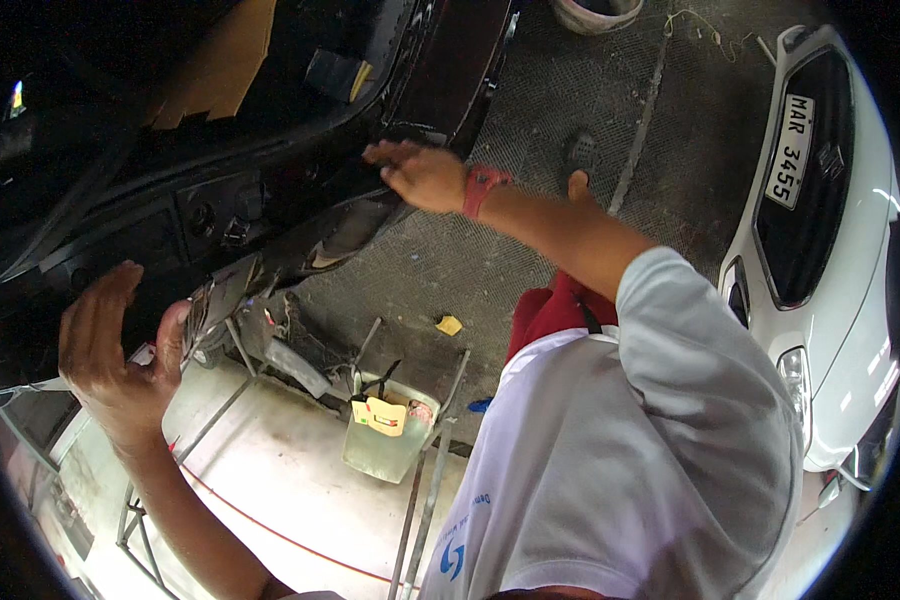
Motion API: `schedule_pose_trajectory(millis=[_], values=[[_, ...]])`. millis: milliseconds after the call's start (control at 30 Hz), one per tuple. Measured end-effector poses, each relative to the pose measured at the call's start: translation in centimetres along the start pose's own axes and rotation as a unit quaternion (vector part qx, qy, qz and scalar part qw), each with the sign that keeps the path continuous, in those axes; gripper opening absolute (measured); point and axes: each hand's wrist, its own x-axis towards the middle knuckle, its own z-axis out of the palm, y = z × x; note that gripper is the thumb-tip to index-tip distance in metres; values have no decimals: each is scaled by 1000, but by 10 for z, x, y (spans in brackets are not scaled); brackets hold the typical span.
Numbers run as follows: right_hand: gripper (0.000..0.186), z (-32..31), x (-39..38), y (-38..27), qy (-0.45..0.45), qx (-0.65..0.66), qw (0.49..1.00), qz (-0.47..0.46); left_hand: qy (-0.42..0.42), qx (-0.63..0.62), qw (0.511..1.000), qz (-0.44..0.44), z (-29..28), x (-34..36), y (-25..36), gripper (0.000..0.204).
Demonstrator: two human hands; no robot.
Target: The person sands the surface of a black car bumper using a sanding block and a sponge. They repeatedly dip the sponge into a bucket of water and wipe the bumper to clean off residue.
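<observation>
My left hand (120,370) is raised at the near-left edge of a dark car body (340,235), with thumb and fingers apart and nothing seen in the palm. Farther right, my right hand (420,178) reaches across that body's edge, fingers stretched out flat and empty. I cannot tell whether either hand touches the surface. A red watch (485,190) is on my right wrist. Between the hands lies a dark recess with a round fitting (203,219). Behind it, a brown cardboard sheet (220,70) shows by the dark glass.
A translucent plastic bin (385,455) with a yellow piece of card (378,416) stands among metal stand legs (425,500). A white car (840,290) is parked at right. A bucket (595,18) stands at the far side. A yellow scrap (449,325) lies on the textured floor.
</observation>
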Motion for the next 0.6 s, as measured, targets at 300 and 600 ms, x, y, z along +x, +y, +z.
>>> schedule_pose_trajectory(millis=[300,600], values=[[35,-14,12,-93,51,21,998,32,0,-5,1000,-12,0,0,3,44],[33,-1,-7,-91,73,27,996,38,2,-7,1000,-8,1,-1,1,45]])
